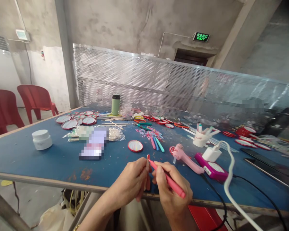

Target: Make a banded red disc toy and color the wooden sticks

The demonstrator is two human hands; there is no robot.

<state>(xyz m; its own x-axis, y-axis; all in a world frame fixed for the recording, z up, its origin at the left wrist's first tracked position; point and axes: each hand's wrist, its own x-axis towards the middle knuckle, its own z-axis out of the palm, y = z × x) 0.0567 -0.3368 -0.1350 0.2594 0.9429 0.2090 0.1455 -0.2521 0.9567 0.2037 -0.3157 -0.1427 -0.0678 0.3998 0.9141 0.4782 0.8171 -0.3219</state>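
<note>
My left hand is closed around a thin wooden craft stick, whose rounded upper end looks red. My right hand grips a coral-pink marker like a pen, its tip touching or very close to the stick's coloured end. Both hands are over the table's front edge. Just beyond them lies a round red-rimmed disc with thin lines across its pale face. Pink, blue and green markers lie beside a pile of colourful small clips. Fingers hide most of the stick.
A pink glue gun and a purple power strip with a white charger sit right, cables trailing over the edge. A phone, white jar, green bottle and white cup stand around. Perforated metal panel behind.
</note>
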